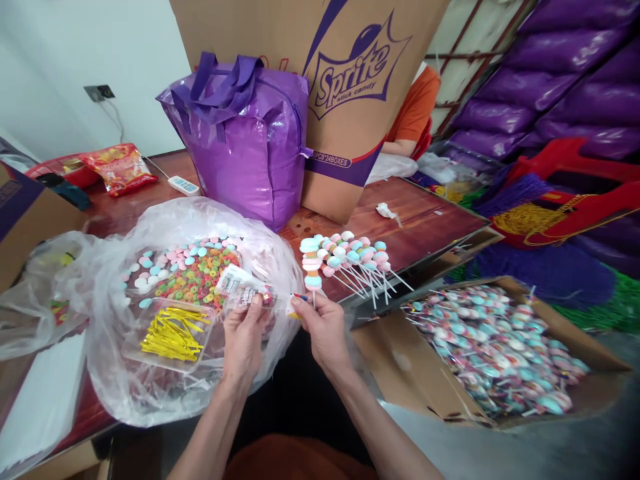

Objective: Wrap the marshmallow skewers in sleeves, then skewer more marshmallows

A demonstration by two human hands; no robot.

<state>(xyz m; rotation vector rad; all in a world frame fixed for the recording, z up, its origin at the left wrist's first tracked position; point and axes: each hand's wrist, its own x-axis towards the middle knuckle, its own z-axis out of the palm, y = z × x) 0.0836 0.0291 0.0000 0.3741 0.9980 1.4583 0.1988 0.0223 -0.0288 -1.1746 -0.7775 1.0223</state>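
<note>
- A red-brown wooden table (425, 220) carries everything.
- At its far side a purple bag (245, 147) stands, touching a tall Sprite carton (345, 100).
- Candy sticks (355, 257) lie in a row near the front edge.
- A clear plastic bag (150, 393) of sweets is spread at the left.
- Further back lie a red snack packet (120, 167), a white remote (183, 185) and a crumpled white scrap (387, 212).

A candy stick (313, 268), with pastel pink, white and blue discs stacked on a thin white stem, stands upright at near centre, its base pinched by the right hand (325, 327). Just left, a clear printed wrapper (240, 285) lies tilted in the left hand (245, 337).
</note>
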